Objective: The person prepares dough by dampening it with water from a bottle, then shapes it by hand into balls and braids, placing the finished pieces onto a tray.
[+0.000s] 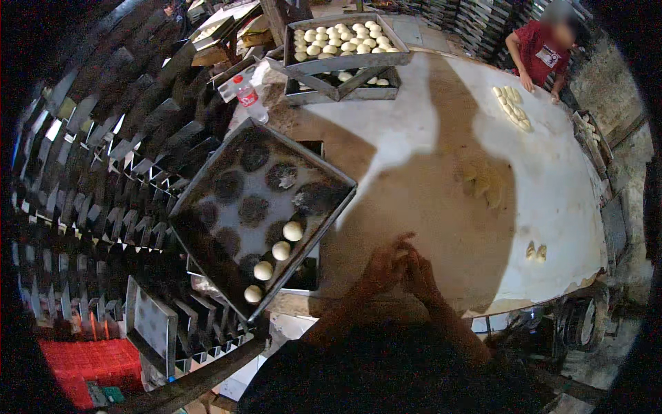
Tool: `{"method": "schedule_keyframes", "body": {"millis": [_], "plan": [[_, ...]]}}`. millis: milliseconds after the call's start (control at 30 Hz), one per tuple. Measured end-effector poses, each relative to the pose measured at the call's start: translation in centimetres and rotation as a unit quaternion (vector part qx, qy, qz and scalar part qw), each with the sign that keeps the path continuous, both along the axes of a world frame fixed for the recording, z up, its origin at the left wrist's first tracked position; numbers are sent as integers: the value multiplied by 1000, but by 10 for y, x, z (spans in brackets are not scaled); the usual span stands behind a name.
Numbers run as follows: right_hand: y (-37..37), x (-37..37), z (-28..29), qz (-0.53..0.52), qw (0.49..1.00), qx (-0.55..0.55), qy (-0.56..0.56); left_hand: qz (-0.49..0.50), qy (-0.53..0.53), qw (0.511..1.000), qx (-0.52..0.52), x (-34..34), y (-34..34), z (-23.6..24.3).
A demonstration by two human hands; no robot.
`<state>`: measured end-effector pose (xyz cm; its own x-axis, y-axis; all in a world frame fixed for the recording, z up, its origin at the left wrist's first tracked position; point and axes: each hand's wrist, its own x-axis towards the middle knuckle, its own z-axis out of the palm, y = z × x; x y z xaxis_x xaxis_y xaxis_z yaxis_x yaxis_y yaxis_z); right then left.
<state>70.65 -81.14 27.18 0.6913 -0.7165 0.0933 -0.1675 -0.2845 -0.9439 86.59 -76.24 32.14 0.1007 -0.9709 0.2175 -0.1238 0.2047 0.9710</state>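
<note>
Over the shaded near edge of the table, my two hands meet in front of me. My left hand [387, 265] has fingers stretched out toward the upper right, one apart from the rest. Pressed against it, my right hand [418, 273] has its fingers closed together; whatever lies between them is hidden in shadow. To the left, a dark square baking tray [227, 148] lies tilted at an angle. Several round dough balls [281, 250] sit in a row along its near right side, and dark round marks cover its bottom.
The large floured table [552, 200] holds two small dough pieces [536, 252] at right. Far right, a person in a red shirt [541, 52] stands by shaped dough [511, 109]. Stacked trays of dough balls [345, 65], a bottle [249, 99] and a red crate [93, 366] surround it.
</note>
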Motion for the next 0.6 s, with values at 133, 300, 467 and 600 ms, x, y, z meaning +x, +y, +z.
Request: {"method": "schedule_keyframes", "body": {"millis": [133,300,467,600], "plan": [[-6,22,59,-23,990,-131,54,72,-216,966,-124,11,5,-8],[-20,-19,62,-51,966,-235,95,-119,-47,991,29,-9,-7,-4],[-84,-133,-33,-226,922,-157,274,-307,59,926,211,-44,-15,10],[-150,-258,-27,-489,835,-207,146,-173,-57,966,183,-53,-34,-17]]}}
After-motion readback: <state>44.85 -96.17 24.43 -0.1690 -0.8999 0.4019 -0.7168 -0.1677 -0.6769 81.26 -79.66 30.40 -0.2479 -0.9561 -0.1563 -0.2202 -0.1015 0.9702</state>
